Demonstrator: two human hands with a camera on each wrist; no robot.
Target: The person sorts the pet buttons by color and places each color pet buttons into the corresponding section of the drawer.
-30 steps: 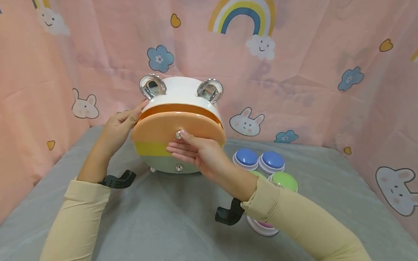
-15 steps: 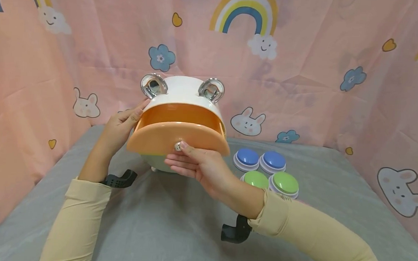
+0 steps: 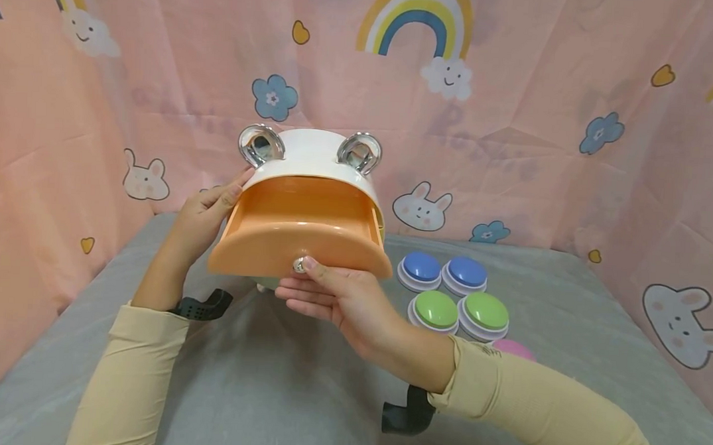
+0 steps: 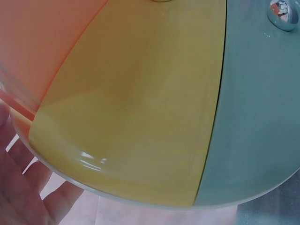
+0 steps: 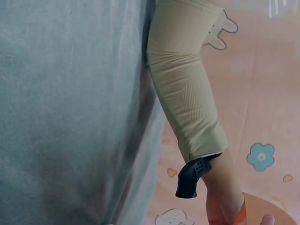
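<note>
A small rounded drawer cabinet (image 3: pixel 312 144) with a white top and two chrome ears stands on the grey cloth. Its orange top drawer (image 3: pixel 260 248) is pulled well out, and the part of its inside that shows holds nothing. My right hand (image 3: pixel 353 302) pinches the drawer's silver knob (image 3: pixel 299 265) with the thumb in front; the other fingers stretch out below it. My left hand (image 3: pixel 204 219) rests against the cabinet's left side, fingers fairly straight. Closed yellow (image 4: pixel 126 108) and green (image 4: pixel 258 103) drawers fill the left wrist view. The right wrist view catches only an orange drawer corner (image 5: pixel 258 208).
Right of the cabinet sit round push buttons with white bases: two blue (image 3: pixel 422 266), two green (image 3: pixel 436 310), and a pink one (image 3: pixel 513 349) partly behind the right sleeve. A pink printed curtain (image 3: pixel 515 156) surrounds the grey cloth (image 3: pixel 235 390).
The orange drawer has slid out toward me from slightly ajar, my right hand moving down and nearer with its knob. My left hand has stayed against the cabinet.
</note>
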